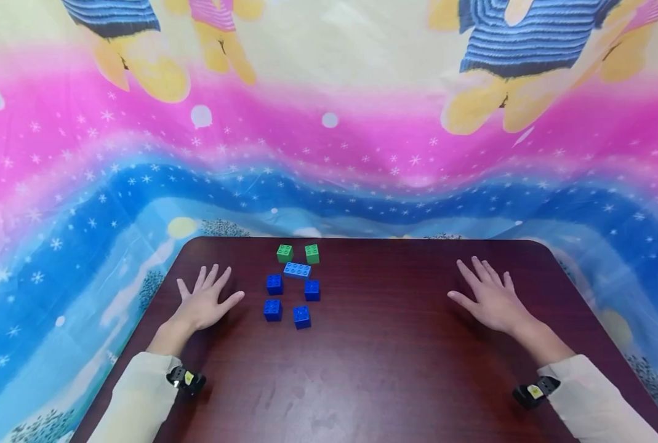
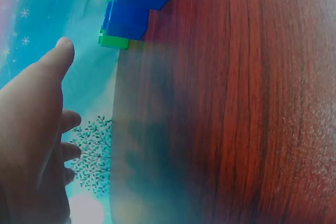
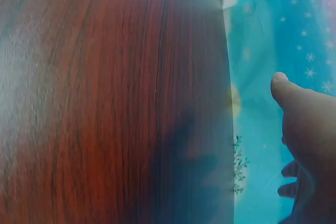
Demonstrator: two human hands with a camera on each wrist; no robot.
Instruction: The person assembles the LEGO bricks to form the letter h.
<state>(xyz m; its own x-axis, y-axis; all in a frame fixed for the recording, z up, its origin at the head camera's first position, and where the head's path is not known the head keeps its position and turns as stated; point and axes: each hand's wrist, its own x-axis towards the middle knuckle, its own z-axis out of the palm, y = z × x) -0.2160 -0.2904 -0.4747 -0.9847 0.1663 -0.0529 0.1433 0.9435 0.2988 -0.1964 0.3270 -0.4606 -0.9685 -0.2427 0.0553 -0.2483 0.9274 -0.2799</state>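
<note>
My left hand (image 1: 202,304) is spread with straight fingers over the left part of the table, left of a group of toy building blocks. Four-sided dark blue blocks stand nearest it: one (image 1: 274,284), another (image 1: 272,310), a third (image 1: 301,317), and one more (image 1: 312,290) to the right. Behind them lies a longer light blue block (image 1: 297,270), then two green blocks (image 1: 285,253) at the back. In the left wrist view, blue blocks (image 2: 128,19) overlap a green one beyond the thumb. My right hand (image 1: 495,301), fingers spread, holds nothing at the table's right side.
The dark reddish-brown wooden table (image 1: 384,357) has rounded far corners. A colourful printed cloth (image 1: 329,147) hangs behind it and along both sides. Black wrist cameras (image 1: 186,380) are strapped over pale sleeves (image 1: 140,394).
</note>
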